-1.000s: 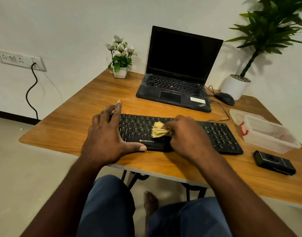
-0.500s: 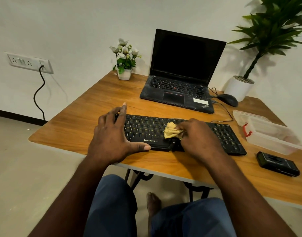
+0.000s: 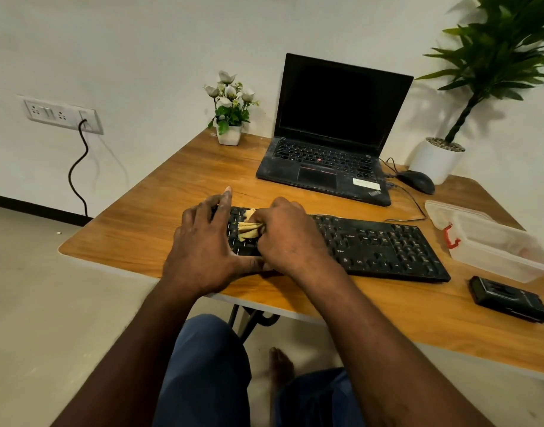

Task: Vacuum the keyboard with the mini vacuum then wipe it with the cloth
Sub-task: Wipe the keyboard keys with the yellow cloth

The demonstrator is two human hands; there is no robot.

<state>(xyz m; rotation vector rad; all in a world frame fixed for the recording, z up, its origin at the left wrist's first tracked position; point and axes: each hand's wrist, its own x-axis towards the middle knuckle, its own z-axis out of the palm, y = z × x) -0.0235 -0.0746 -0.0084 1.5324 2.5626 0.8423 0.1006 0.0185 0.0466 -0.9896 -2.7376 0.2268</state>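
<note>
One bench [image 3: 172, 192] carries one keyboard [image 3: 378, 245], one laptop [image 3: 326, 161], one mouse [image 3: 417, 181], one cloth [image 3: 248, 230], one clear box [image 3: 492, 241], one mini vacuum [image 3: 507, 298] and two potted plants: a flower pot [image 3: 230, 118] at eleven o'clock, a leafy plant [image 3: 492, 57] at two o'clock.

Home/office desk corner: laptop [image 3: 332, 131], mouse [image 3: 417, 181], kbd [image 3: 378, 246], potted plants [image 3: 492, 66] on wooden table [image 3: 159, 211].

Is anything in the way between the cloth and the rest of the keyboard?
Nothing visible lies on the keyboard right of the cloth, which the right hand grips. On the other side, the left hand rests flat on the keyboard's left end, close beside the cloth.
</note>
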